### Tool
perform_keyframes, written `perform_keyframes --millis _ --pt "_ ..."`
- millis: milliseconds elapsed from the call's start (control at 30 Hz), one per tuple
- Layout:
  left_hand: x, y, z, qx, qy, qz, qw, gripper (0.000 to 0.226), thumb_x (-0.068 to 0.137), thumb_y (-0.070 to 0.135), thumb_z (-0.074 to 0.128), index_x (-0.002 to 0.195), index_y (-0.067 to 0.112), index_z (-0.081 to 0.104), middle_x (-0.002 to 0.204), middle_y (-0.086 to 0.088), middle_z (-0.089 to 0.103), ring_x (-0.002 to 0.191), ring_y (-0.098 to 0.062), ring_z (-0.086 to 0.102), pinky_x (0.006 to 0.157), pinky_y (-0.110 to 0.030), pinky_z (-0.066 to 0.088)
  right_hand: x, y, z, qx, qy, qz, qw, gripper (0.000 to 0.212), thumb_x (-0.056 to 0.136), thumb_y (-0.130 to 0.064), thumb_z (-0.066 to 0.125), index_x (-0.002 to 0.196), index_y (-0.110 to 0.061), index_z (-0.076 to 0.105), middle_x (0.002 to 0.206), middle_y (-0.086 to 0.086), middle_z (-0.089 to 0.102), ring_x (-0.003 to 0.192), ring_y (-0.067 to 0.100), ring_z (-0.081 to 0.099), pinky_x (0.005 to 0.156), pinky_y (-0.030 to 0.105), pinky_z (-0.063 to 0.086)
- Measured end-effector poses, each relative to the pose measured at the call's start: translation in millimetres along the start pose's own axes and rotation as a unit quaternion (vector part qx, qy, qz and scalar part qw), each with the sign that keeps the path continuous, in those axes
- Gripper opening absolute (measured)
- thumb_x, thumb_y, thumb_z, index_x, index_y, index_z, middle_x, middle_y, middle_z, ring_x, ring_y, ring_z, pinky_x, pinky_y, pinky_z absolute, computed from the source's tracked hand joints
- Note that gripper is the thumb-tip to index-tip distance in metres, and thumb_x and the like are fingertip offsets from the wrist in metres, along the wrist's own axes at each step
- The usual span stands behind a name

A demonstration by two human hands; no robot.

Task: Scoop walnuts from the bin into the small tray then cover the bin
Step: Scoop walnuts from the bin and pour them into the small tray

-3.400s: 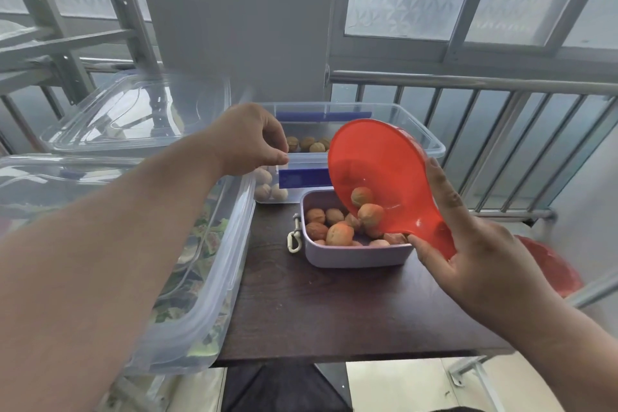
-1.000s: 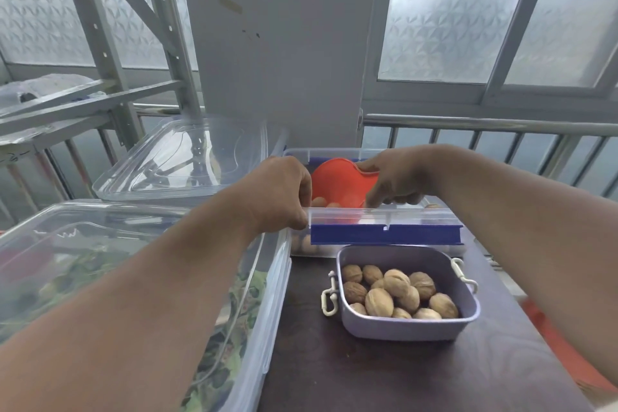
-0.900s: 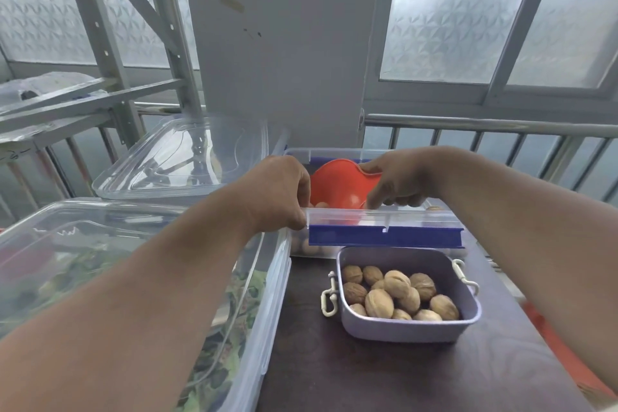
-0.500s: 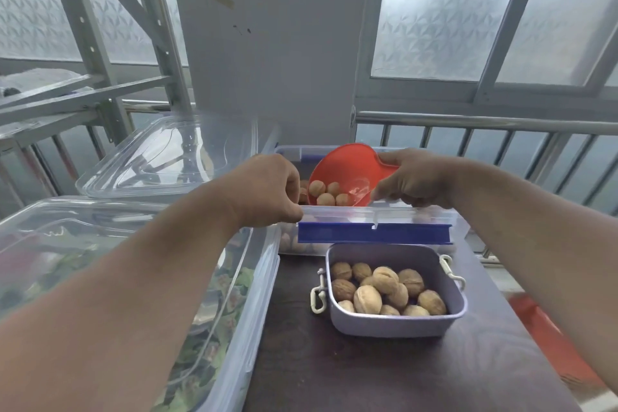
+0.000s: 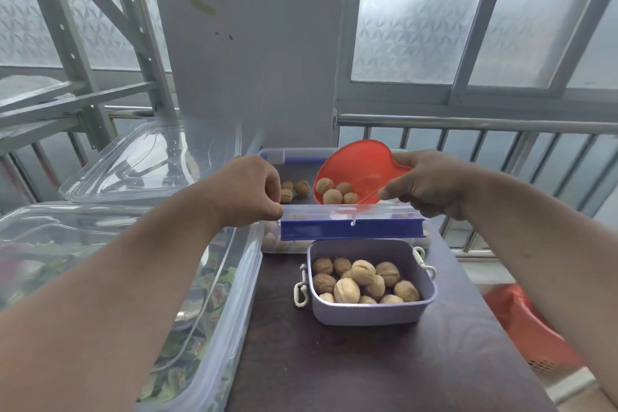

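The clear walnut bin [image 5: 272,154] stands at the back of the dark table, a few walnuts [image 5: 294,191] visible inside. My left hand [image 5: 250,192] pinches the left end of the bin's clear flap with a blue latch [image 5: 351,227], held up over the front rim. My right hand [image 5: 431,184] grips the handle of a red scoop [image 5: 357,164] raised above the bin with several walnuts [image 5: 334,192] in it. In front sits the small lavender tray [image 5: 371,314], holding several walnuts [image 5: 361,278].
A large clear box with leafy greens [image 5: 214,294] fills the left side, a clear lid [image 5: 147,160] lying on it. Metal railing [image 5: 485,124] and a window run behind. A red basket [image 5: 528,321] lies low at the right, beyond the table edge [image 5: 501,328].
The scoop was dipped in the bin and has come up loaded with walnuts, tilted over the front rim. My left hand keeps holding the flap.
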State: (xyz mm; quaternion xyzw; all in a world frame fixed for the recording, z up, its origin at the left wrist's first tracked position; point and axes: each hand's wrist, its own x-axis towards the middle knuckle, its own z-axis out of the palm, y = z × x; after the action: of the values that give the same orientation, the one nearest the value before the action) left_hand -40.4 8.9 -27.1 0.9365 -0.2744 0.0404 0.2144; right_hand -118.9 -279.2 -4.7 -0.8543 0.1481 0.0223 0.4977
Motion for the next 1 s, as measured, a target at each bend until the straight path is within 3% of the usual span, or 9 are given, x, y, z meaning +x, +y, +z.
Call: perform_keyframes --millis 100,267,533,700,733,767,800,833,1000 --pt "1.2 -1.7 0.7 -0.002 0.002 0.000 1.000 0.007 0.077 0.022 0.083 0.072 0.019 0.078 0.073 0.003 0.077 0.074 -0.014 0.072 0.067 -0.030 0.059 -4.1 8.2 -6.1 0.025 0.019 -0.003 0.999 0.033 0.087 -0.003 0.082 0.092 -0.029 0.062 0.088 0.016 0.054 0.063 0.021 0.037 0.054 0.030 0.030" --pt "2.3 -2.7 1.5 -0.002 0.000 0.002 1.000 0.007 0.077 0.021 0.084 0.072 0.019 0.078 0.073 0.003 0.076 0.073 -0.013 0.072 0.067 -0.028 0.058 -15.9 22.1 -18.8 0.122 -0.002 0.003 0.993 0.056 0.088 -0.004 0.081 0.136 -0.026 0.063 0.068 0.005 0.044 0.051 0.013 0.030 0.046 0.025 0.025" --pt "2.6 -2.7 2.1 -0.003 -0.005 0.014 1.000 0.006 0.077 0.021 0.083 0.073 0.022 0.079 0.071 0.007 0.073 0.071 -0.012 0.068 0.062 -0.023 0.047 -73.9 25.5 -18.3 0.150 0.038 -0.079 0.985 0.045 0.086 0.003 0.079 0.106 -0.037 0.070 0.053 -0.001 0.044 0.048 0.015 0.028 0.043 0.024 0.022" --pt "4.2 -4.5 2.6 -0.010 0.000 0.018 1.000 0.006 0.077 0.021 0.084 0.074 0.021 0.079 0.072 0.005 0.074 0.069 -0.012 0.067 0.063 -0.023 0.047 -102.3 35.6 -1.7 0.084 0.076 -0.129 0.985 0.074 0.084 -0.001 0.084 0.143 -0.040 0.060 0.066 -0.002 0.061 0.049 0.017 0.046 0.045 0.023 0.039" --pt "4.1 -5.2 2.7 -0.012 -0.003 0.019 1.000 0.007 0.077 0.021 0.085 0.074 0.022 0.079 0.072 0.006 0.073 0.069 -0.011 0.066 0.063 -0.023 0.046 -108.4 37.0 2.3 0.062 0.082 -0.146 0.984 0.078 0.084 -0.002 0.084 0.147 -0.040 0.058 0.074 -0.005 0.071 0.054 0.024 0.060 0.053 0.027 0.052" --pt "4.2 -5.9 2.7 -0.009 -0.010 0.023 1.000 0.007 0.078 0.022 0.085 0.074 0.023 0.079 0.072 0.007 0.072 0.069 -0.011 0.065 0.063 -0.023 0.046 -113.9 39.1 6.5 0.035 0.087 -0.164 0.982 0.080 0.085 -0.005 0.085 0.149 -0.043 0.055 0.088 -0.004 0.080 0.071 0.034 0.072 0.072 0.038 0.063" --pt "4.5 -6.8 2.9 -0.004 -0.019 0.028 0.999 0.007 0.078 0.023 0.085 0.076 0.024 0.078 0.072 0.008 0.071 0.069 -0.011 0.064 0.064 -0.023 0.045 -118.6 42.2 10.5 0.009 0.092 -0.179 0.980 0.083 0.085 -0.008 0.086 0.151 -0.047 0.052 0.100 -0.001 0.082 0.090 0.037 0.076 0.089 0.046 0.062" --pt "4.7 -7.6 3.3 0.001 -0.027 0.032 0.999 0.008 0.078 0.023 0.085 0.077 0.025 0.078 0.073 0.009 0.070 0.069 -0.011 0.063 0.064 -0.023 0.044 -122.6 46.2 13.7 -0.009 0.098 -0.184 0.978 0.086 0.086 -0.010 0.086 0.152 -0.051 0.049 0.106 -0.002 0.082 0.099 0.032 0.076 0.096 0.046 0.060" --pt "6.5 -10.4 5.0 0.013 -0.019 0.041 0.999 0.008 0.081 0.023 0.087 0.083 0.025 0.080 0.073 0.012 0.068 0.071 -0.010 0.063 0.065 -0.023 0.042 -142.2 67.1 36.5 -0.022 0.149 -0.190 0.970 0.086 0.084 -0.015 0.088 0.135 -0.067 0.043 0.094 -0.023 0.078 0.083 -0.001 0.072 0.074 0.006 0.049"
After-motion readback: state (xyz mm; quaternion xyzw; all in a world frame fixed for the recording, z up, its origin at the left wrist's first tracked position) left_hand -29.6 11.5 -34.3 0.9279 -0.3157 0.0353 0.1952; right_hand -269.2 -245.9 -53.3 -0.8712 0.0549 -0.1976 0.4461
